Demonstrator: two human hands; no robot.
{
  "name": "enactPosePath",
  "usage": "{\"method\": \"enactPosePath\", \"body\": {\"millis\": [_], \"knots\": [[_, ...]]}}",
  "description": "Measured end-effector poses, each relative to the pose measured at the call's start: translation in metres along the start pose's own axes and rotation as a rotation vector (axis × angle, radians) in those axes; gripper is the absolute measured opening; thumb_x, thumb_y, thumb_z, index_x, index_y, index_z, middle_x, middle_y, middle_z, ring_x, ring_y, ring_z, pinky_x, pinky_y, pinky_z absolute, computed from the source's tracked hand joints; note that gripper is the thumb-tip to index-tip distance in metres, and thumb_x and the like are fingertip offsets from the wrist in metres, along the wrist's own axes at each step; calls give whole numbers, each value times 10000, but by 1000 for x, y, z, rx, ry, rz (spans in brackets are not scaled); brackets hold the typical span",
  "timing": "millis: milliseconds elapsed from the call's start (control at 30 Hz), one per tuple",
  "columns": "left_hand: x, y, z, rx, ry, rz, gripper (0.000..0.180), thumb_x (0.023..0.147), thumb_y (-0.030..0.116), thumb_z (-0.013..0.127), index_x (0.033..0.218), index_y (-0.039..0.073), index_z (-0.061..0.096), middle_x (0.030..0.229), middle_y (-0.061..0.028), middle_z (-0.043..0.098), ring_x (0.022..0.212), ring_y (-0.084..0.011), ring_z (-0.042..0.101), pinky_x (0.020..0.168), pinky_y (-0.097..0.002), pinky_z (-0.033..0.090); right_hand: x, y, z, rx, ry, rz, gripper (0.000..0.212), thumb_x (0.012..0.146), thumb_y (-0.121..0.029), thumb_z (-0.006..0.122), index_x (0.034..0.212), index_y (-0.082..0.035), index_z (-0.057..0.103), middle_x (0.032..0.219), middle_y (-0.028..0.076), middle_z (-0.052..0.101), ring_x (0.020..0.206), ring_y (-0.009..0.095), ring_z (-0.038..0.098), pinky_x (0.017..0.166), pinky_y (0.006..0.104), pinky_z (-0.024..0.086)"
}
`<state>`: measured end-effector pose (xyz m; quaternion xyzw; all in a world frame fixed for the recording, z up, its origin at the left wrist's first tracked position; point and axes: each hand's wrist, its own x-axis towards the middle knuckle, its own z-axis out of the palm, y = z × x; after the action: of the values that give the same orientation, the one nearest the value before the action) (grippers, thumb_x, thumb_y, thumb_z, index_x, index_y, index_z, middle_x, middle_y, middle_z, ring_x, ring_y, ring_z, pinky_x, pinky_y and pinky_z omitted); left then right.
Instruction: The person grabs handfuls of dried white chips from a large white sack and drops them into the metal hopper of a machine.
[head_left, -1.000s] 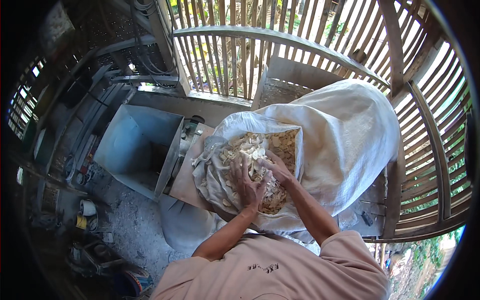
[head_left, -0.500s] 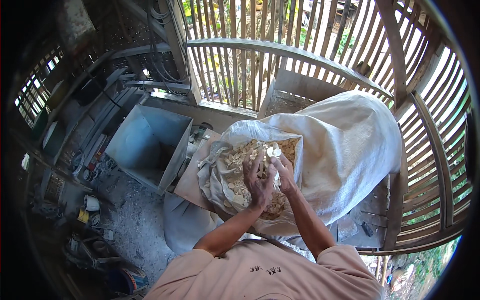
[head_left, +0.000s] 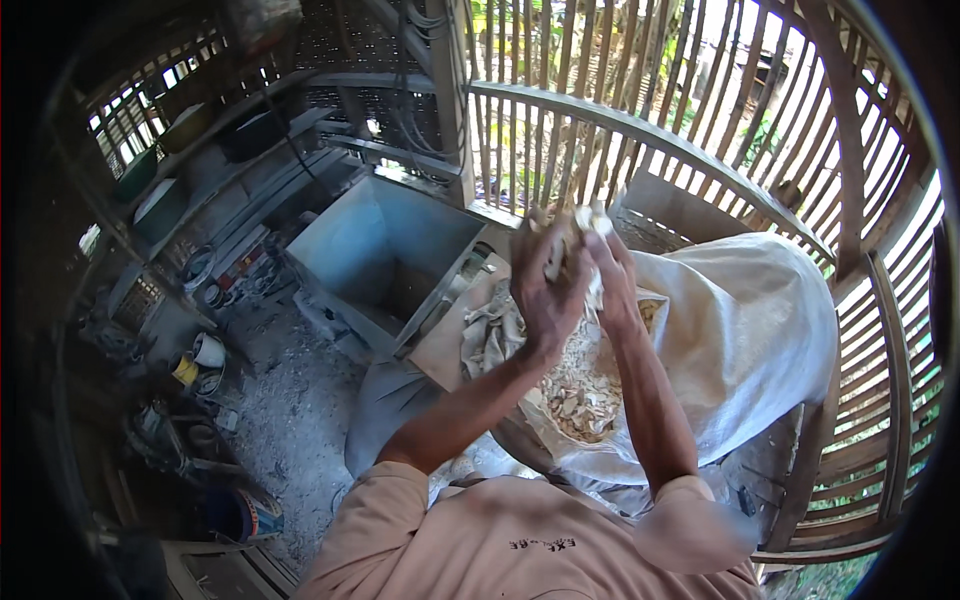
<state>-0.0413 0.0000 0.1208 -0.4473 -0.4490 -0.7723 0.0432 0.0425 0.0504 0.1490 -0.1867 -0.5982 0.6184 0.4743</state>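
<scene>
My left hand (head_left: pixel 548 305) and my right hand (head_left: pixel 616 275) are raised close together above the mouth of a big white woven sack (head_left: pixel 745 340). Cupped between them is a heap of pale dry chips (head_left: pixel 592 219), slightly blurred by motion. Below my wrists, more flaky, off-white to tan chips (head_left: pixel 585 395) fill the sack's opening. Its rim is folded back in loose creases on the left. My hands and forearms hide part of that opening.
Left of the sack stands an open, square, pale blue-grey metal bin (head_left: pixel 345 240). A flat board (head_left: pixel 440 358) lies between bin and sack. A slatted wooden wall (head_left: pixel 640 120) curves behind. On the dusty floor at left are a white pail (head_left: pixel 209 350) and a blue bucket (head_left: pixel 228 515).
Both hands have lifted out of the sack's mouth with chips between them, moving up and slightly right in the picture. The whole view has shifted, so the metal bin appears further right.
</scene>
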Motion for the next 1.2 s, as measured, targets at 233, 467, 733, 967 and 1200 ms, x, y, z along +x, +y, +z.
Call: {"method": "enactPosePath", "body": {"millis": [233,467,733,967,1200], "knots": [[122,5,-92,331,116,183,342,911,184,638,1198,-2,648,1185,-172,603,1118,-295,578,981,-397,445,82,-1,133,266,-170,115,436,902,-359,705,1149,-4,650,992,74,668,809,129,633,689,264,507],[133,-33,-169,406,55,-133,319,919,204,634,1160,-2,671,1156,-159,630,1119,-274,587,989,-367,443,91,67,199,362,-180,232,386,895,-368,735,1023,-11,664,884,31,663,730,93,615,628,255,489],[136,-65,-228,124,-283,-280,417,870,179,678,1252,20,633,1103,-155,633,1026,-236,619,906,-320,478,101,101,197,168,-318,173,380,825,-262,799,1038,7,633,923,43,672,827,102,621,742,261,499],[138,-69,-244,276,-596,-261,472,797,79,699,1248,-23,608,1116,-54,631,990,-103,589,868,-268,488,108,126,180,-177,-410,36,442,698,-293,838,1036,-74,655,933,68,707,860,176,662,814,329,508],[132,-58,-245,312,-490,-393,423,759,-39,714,1176,-15,642,1017,-36,667,911,-107,614,792,-283,516,94,89,182,-540,-438,-64,493,646,-348,843,1022,-108,633,933,94,713,923,285,693,825,394,516]]}}
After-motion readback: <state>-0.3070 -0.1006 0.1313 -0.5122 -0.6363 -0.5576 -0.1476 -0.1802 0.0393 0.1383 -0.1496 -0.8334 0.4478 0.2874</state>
